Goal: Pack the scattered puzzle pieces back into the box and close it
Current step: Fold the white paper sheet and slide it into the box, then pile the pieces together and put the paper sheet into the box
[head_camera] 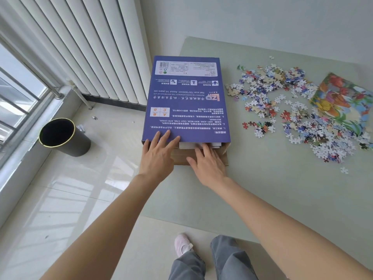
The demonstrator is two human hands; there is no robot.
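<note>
Purple box (186,98), two hands (159,156), countless pieces (298,110)

A white ribbed radiator (80,47) stands against the wall beside a window (14,93) with metal bars. Daylight reflects off the glossy pale tile floor (66,199). A black waste bin (63,137) with a gold rim stands near the window. A pale green mat (272,188) covers the floor to the right.
</note>
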